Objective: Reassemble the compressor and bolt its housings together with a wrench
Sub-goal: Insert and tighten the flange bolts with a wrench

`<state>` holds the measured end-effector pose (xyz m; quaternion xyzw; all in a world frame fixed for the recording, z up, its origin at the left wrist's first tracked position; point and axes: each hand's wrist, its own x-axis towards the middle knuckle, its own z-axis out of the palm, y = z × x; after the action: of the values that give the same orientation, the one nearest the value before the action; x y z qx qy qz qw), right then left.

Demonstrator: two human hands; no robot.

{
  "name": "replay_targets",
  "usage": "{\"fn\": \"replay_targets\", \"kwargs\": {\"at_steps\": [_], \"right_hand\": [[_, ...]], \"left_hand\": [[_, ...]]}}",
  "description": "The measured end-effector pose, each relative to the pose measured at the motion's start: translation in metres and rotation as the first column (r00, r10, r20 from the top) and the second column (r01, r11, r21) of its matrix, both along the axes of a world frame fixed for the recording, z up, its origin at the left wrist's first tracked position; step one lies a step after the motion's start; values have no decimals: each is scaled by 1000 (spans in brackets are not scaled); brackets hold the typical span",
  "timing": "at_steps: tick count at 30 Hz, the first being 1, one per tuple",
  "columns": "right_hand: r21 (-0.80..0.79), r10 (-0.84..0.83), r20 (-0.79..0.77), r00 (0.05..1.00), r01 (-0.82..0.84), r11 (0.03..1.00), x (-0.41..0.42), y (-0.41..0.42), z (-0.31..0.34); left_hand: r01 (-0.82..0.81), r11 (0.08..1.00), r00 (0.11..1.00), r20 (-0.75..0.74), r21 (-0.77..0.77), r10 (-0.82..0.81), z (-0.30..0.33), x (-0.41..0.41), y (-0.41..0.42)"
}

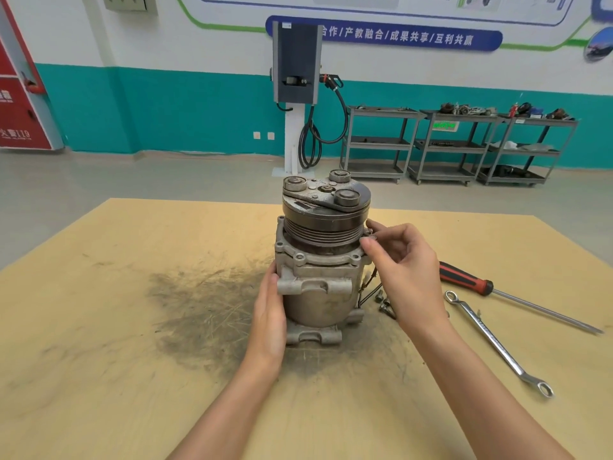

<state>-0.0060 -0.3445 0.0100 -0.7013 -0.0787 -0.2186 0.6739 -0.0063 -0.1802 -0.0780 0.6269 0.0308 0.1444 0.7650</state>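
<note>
the compressor (318, 260) stands upright mid-bench, long axis vertical. left hand (270, 313) presses flat and open on its left side; right hand (403, 263) pinches a bolt (371, 234) at the right flange, wrench (497, 343) lying right.

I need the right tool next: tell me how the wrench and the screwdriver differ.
The wrench is bare metal with a ring at each end; the screwdriver has a red-and-black handle and a thin round shaft. The wrench lies nearer the person, the screwdriver beyond it. Both lie untouched on the table, right of the compressor.
</note>
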Motion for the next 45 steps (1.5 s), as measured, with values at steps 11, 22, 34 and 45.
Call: {"fn": "replay_targets", "kwargs": {"at_steps": [11, 22, 34, 45], "right_hand": [[11, -2, -15, 1000, 3, 1000, 1, 0, -2], [30, -10, 11, 1000, 9, 1000, 0, 3, -4], [18, 11, 32, 999, -11, 1000, 0, 1, -5], [6, 6, 67, 998, -6, 1000, -1, 2, -7]], "left_hand": [[-17, 1000, 1000, 1, -25, 17, 4, -3, -1], [-3, 1000, 1000, -16, -8, 3, 2, -2, 0], [-13, 1000, 1000, -18, 15, 13, 4, -3, 0], [-12, 1000, 1000, -20, 7, 12, 4, -4, 0]]}}
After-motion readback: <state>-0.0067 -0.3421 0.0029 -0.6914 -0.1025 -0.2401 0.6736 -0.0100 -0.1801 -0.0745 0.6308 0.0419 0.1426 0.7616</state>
